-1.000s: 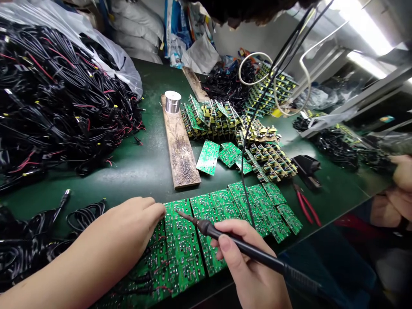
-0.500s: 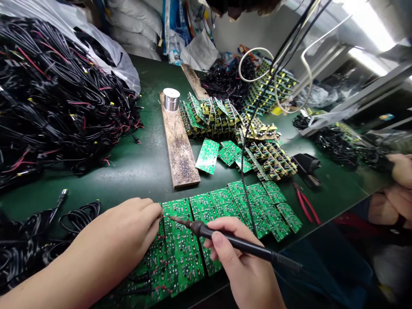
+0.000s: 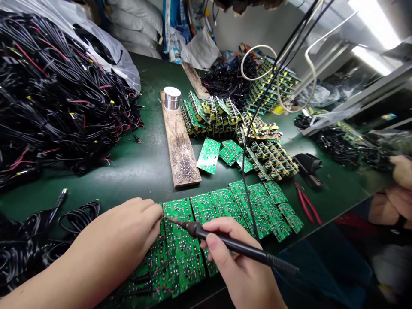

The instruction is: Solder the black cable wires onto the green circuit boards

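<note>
My right hand [image 3: 238,262] holds a black soldering iron [image 3: 231,240] like a pen, its brown tip pointing left over the green circuit boards [image 3: 183,240]. Beside that tip, the fingers of my left hand [image 3: 141,227] are pinched together at the upper left edge of a board. A thin reddish wire [image 3: 164,217] shows at these fingertips; the rest of it is hidden by the hand. The boards lie side by side in a row, solder side up. Several on the left carry short red wires and black cables [image 3: 141,283].
A scorched wooden plank [image 3: 182,150] bears a solder spool [image 3: 172,98]. Behind the row are stacked boards [image 3: 222,118]; red-handled pliers [image 3: 307,201] lie right. Black cables [image 3: 64,94] heap up at left. A hanging black cord [image 3: 246,171] crosses the view. Another person's hand [image 3: 402,169] is far right.
The soldering iron and my right hand have shifted slightly left, bringing the tip closer to my left fingertips. My left hand stays in nearly the same place.
</note>
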Tool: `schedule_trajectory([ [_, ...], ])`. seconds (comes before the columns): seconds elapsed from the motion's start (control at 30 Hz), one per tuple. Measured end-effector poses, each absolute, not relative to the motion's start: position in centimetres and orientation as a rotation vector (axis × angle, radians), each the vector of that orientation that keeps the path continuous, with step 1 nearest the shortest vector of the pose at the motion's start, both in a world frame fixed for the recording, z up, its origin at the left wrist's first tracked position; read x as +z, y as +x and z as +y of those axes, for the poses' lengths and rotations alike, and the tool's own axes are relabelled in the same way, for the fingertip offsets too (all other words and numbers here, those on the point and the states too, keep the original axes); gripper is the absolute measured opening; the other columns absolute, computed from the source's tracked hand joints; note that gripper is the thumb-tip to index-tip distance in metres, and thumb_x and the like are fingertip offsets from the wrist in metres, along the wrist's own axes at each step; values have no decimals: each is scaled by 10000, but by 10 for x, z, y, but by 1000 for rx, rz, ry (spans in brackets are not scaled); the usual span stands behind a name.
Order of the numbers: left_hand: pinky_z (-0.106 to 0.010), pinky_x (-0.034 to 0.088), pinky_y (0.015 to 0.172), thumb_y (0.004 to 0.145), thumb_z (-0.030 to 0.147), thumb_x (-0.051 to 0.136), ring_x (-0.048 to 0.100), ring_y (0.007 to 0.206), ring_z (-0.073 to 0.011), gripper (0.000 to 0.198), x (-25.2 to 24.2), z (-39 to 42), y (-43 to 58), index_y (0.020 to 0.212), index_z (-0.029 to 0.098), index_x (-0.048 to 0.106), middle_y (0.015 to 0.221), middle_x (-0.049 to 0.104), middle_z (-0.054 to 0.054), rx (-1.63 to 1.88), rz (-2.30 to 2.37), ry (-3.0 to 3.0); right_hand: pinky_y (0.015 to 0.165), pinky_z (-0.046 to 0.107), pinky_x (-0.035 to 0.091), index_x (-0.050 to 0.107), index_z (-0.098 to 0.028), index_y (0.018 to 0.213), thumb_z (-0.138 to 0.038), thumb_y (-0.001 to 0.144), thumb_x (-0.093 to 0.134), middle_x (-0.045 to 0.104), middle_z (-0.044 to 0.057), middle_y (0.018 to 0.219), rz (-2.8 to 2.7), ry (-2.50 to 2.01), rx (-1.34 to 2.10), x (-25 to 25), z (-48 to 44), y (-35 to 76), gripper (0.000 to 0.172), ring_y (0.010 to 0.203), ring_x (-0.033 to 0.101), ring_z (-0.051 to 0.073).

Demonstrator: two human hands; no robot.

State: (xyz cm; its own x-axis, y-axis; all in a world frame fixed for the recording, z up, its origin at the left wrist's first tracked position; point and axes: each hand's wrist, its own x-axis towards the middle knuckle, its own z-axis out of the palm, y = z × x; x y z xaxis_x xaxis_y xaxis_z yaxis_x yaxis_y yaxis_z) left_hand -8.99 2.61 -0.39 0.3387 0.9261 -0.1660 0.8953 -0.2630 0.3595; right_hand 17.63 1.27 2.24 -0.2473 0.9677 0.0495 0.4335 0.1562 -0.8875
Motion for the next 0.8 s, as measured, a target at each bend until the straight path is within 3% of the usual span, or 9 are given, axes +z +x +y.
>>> schedule_trajectory([
  [0.13, -510, 514, 818, 1075, 338, 399, 688, 878, -318, 365, -6, 26, -91, 864, 267, 689, 938, 758, -91, 102, 1616, 2216, 735, 298, 673, 789, -300, 1139, -319, 1123, 668, 795, -10, 883, -1824, -1296, 963, 23, 9, 180, 123, 690, 738, 153],
  [0.43, -524, 525, 788, 1073, 326, 384, 684, 847, -323, 376, -4, 25, -90, 858, 259, 685, 904, 745, -93, 83, 1627, 2290, 786, 270, 698, 776, -362, 1191, -319, 1147, 665, 811, -44, 930, -1733, -1299, 903, 21, 5, 186, 127, 715, 771, 130],
  [0.67, -487, 492, 730, 1048, 330, 426, 664, 770, -302, 352, -4, 24, -90, 802, 261, 667, 834, 727, -92, 156, 1641, 2360, 698, 240, 666, 771, -344, 1205, -329, 1158, 649, 802, -28, 932, -1721, -1298, 895, 19, -5, 192, 132, 757, 798, 140],
  [0.8, -476, 541, 800, 1072, 424, 429, 731, 879, -314, 353, -5, 21, -95, 1108, 275, 748, 1003, 800, -97, 217, 1726, 2181, 665, 222, 646, 765, -348, 1218, -336, 1163, 655, 805, -32, 934, -1714, -1289, 885, 17, -8, 198, 124, 725, 782, 127],
])
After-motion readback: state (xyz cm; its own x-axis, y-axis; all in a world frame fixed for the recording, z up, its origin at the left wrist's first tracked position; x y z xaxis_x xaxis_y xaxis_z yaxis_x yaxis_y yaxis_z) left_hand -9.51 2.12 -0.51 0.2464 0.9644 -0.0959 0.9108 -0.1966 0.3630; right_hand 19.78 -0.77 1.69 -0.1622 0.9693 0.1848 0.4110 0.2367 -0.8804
